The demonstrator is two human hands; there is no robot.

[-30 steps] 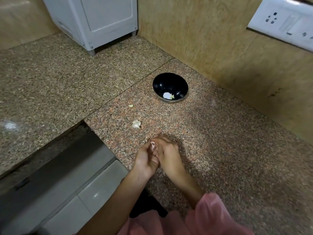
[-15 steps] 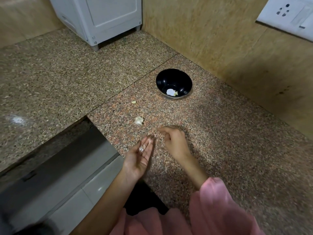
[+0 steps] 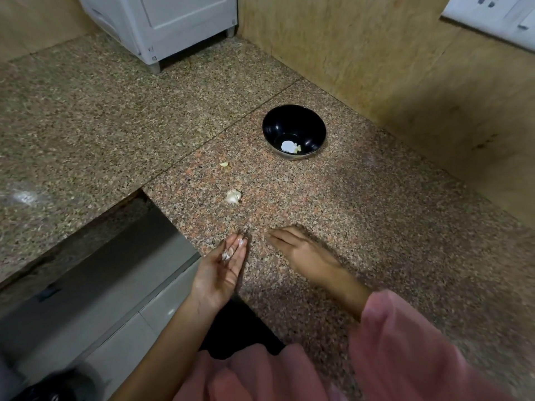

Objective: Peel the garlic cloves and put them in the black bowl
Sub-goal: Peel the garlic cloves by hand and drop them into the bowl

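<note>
Garlic scrap (image 3: 226, 254), pale and papery, lying on the upturned, nearly straight fingers (image 3: 236, 248) of the left hand (image 3: 220, 270); no finger curls over it. Right hand (image 3: 302, 251), palm down and blurred, beside those fingers but apart from them. Its own fingers (image 3: 278, 235) stretch low over the counter (image 3: 376, 212); whether they pinch anything cannot be told. Beyond both sets of fingertips lie a skin-covered garlic clove (image 3: 233, 197), farther on a small bare clove (image 3: 223, 164), and well beyond, the black bowl (image 3: 272, 125) holding peeled garlic (image 3: 298, 148). Pink sleeve (image 3: 405, 342) behind the right fingers.
</note>
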